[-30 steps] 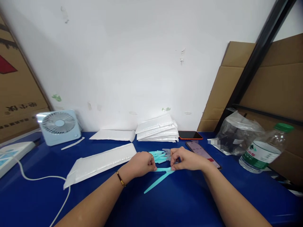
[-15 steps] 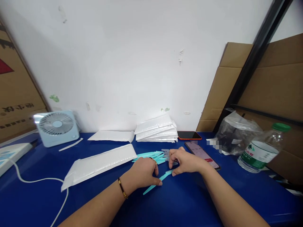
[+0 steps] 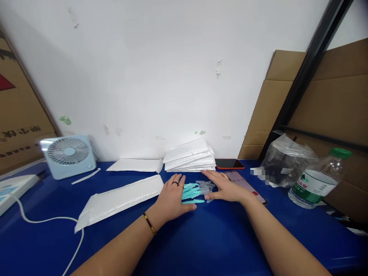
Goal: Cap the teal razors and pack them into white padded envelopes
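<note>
Several slim teal eyebrow razors (image 3: 191, 191) lie in a loose pile on the blue table, their translucent covers (image 3: 205, 187) pointing right. My left hand (image 3: 171, 195) rests at the pile's left side, open, with its thumb stretched toward the nearest razor and its fingers over part of the handles. At the right side my right hand (image 3: 222, 187) is open too, thumb and fingers apart around the translucent ends. Neither hand grips anything. Left of my left hand lies a padded white mailer (image 3: 120, 199), placed at a slant.
Behind the pile is a stack of white mailers (image 3: 189, 157), with another mailer (image 3: 136, 165) beside it. A lit phone (image 3: 255, 191) and a dark phone (image 3: 230, 164) lie right. A water bottle (image 3: 316, 184), plastic bag (image 3: 284, 161), fan (image 3: 70, 155) and cable (image 3: 48, 219) surround them.
The single razor that both hands held in front has joined the pile, lying level at its near edge. Both hands have let go, opened and moved to the pile's two sides.
</note>
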Demonstrator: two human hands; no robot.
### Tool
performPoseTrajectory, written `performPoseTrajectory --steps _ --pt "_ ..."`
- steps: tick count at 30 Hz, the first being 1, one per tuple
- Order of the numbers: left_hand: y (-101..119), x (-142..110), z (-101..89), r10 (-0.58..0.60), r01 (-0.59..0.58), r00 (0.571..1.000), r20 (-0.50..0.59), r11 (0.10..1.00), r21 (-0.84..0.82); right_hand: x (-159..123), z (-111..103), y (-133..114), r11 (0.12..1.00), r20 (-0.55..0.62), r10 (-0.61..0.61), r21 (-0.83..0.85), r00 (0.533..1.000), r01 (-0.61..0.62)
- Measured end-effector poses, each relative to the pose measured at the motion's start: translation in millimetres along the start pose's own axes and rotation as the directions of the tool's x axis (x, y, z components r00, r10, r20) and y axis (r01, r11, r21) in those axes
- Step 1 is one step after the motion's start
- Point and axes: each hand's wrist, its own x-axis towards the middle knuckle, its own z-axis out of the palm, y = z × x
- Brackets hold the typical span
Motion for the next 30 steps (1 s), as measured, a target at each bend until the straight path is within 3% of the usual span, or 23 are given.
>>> performPoseTrajectory --steps 3,6,10,14,16,19,23,30 --pt "2.2 -0.1 17.8 -0.005 0.004 0.997 0.077 1.0 0.014 8.5 18.9 3.1 0.999 0.12 -0.028 0.046 0.992 0.022" --pt "5.5 -3.9 24.8 -0.009 0.007 0.993 0.116 1.0 0.02 15.5 33.8 9.9 1.0 0.089 0.012 0.011 0.996 -0.013" --pt "15.8 -19.1 19.2 0.041 -0.04 0.986 0.163 0.999 -0.008 18.3 38.4 22.8 0.992 0.004 0.122 -0.043 0.993 -0.121" --pt "27.4 -35.0 10.0 0.139 -0.122 0.957 0.254 0.989 -0.082 16.2 32.6 30.2 0.994 0.007 0.102 -0.025 0.995 -0.102" --pt "29.6 -37.1 5.3 0.172 -0.148 0.946 0.273 0.983 -0.108 16.5 28.2 30.6 0.997 -0.05 0.075 -0.024 0.996 -0.076" --pt "25.7 -32.4 -2.5 0.176 -0.154 0.953 0.247 0.982 -0.106 20.3 21.9 28.0 0.997 -0.172 -0.02 -0.077 0.985 0.007" --pt "11.0 -19.5 -10.9 0.135 -0.124 0.97 0.202 0.99 -0.067 26.4 18.1 22.9 0.983 -0.199 -0.13 -0.157 0.971 0.099" --pt "-14.7 9.5 -5.6 0.048 -0.043 0.993 0.105 0.998 -0.047 31.5 8.5 22.0 0.99 -0.119 -0.038 -0.142 0.992 0.021"
